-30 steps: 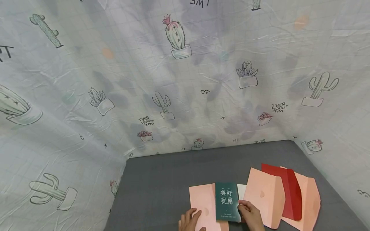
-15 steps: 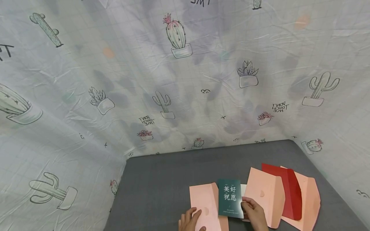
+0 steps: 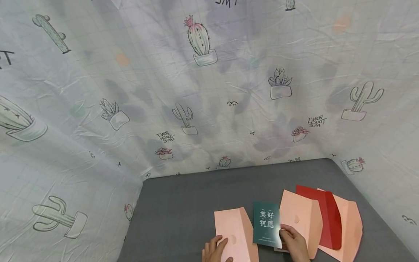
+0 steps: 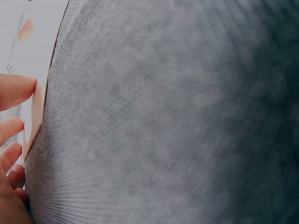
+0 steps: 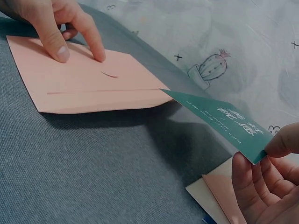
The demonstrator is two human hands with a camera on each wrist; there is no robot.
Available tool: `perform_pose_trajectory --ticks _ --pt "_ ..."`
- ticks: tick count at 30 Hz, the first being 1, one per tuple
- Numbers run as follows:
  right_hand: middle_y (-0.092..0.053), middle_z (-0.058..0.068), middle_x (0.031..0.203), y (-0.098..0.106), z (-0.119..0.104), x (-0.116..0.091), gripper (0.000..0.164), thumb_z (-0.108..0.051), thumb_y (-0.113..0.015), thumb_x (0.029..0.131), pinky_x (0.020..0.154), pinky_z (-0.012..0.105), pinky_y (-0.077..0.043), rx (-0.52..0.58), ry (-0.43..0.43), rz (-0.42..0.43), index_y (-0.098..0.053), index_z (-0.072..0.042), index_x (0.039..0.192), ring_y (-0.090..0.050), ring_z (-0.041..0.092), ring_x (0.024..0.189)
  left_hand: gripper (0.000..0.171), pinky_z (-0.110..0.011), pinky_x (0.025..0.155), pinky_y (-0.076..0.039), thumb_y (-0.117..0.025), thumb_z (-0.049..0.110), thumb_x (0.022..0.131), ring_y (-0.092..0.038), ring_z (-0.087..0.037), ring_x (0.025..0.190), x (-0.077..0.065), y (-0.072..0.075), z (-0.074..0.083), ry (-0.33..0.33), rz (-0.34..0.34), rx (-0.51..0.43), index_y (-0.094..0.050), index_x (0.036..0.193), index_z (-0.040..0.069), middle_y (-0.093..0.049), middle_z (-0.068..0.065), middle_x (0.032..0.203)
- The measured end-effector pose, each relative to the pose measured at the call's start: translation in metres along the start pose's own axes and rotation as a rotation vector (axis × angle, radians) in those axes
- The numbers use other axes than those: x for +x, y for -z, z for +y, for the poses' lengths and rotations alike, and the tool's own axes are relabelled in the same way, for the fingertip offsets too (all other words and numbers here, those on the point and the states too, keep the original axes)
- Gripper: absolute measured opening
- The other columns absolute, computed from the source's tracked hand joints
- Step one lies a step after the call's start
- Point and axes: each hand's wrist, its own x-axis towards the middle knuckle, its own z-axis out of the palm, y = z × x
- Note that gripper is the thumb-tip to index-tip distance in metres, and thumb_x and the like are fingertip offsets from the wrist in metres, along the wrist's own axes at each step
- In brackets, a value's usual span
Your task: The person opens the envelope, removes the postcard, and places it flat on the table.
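Note:
My right hand (image 3: 293, 242) pinches the lower right edge of a green greeting card (image 3: 266, 223) with white Chinese characters between thumb and fingers. In the right wrist view the greeting card (image 5: 224, 121) is raised over the table, one corner overlapping the end of a pink envelope. My left hand (image 3: 215, 250) rests its thumb and fingertips on that pink envelope (image 3: 230, 222), which lies on the table with its flap side to the right. The left wrist view catches only some fingers (image 4: 16, 91) and a sliver of the envelope at its left edge.
To the right, another pink envelope (image 3: 292, 207), a red envelope (image 3: 332, 225) and a further pink envelope (image 3: 351, 222) overlap in a fan. Pale card edges (image 5: 205, 196) show beneath the right hand. Cactus-printed cloth (image 3: 209, 94) surrounds the grey table (image 3: 183, 196).
The right hand has drawn the green greeting card to the right, off the pink envelope it overlapped in the head view. The left hand has stayed in place on the envelope.

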Motion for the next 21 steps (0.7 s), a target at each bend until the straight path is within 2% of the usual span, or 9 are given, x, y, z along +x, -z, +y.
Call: perform_pose_trajectory --ticks 6,14,21 --pt "-0.077 0.008 0.092 0.011 0.001 0.001 0.045 -0.014 -0.056 0.100 0.063 0.030 -0.059 -0.018 0.010 0.010 -0.052 0.017 0.131 -0.070 0.013 0.071 0.042 -0.019 0.066 -0.019 -0.067 0.052 0.090 -0.033 0.001 0.090 -0.002 -0.003 0.000 -0.021 0.054 0.026 -0.066 0.126 0.030 -0.055 0.006 0.128" --pt "-0.077 0.012 0.094 0.020 0.010 0.011 0.048 -0.018 -0.055 0.097 0.062 0.031 -0.059 -0.063 -0.018 0.044 -0.052 0.016 0.131 -0.070 0.013 0.071 0.043 -0.020 0.066 -0.019 -0.065 0.053 0.091 -0.032 0.001 0.089 -0.002 -0.003 -0.002 -0.004 0.023 0.013 -0.066 0.127 0.030 -0.055 0.006 0.129" --pt "-0.075 0.004 0.087 0.025 0.015 0.014 0.047 -0.019 -0.057 0.096 0.061 0.029 -0.057 -0.056 -0.030 0.073 -0.055 0.015 0.128 -0.067 0.010 0.071 0.042 -0.020 0.066 -0.019 -0.064 0.052 0.092 -0.032 0.001 0.089 -0.001 -0.003 -0.002 0.008 0.000 0.005 -0.066 0.127 0.030 -0.055 0.006 0.129"
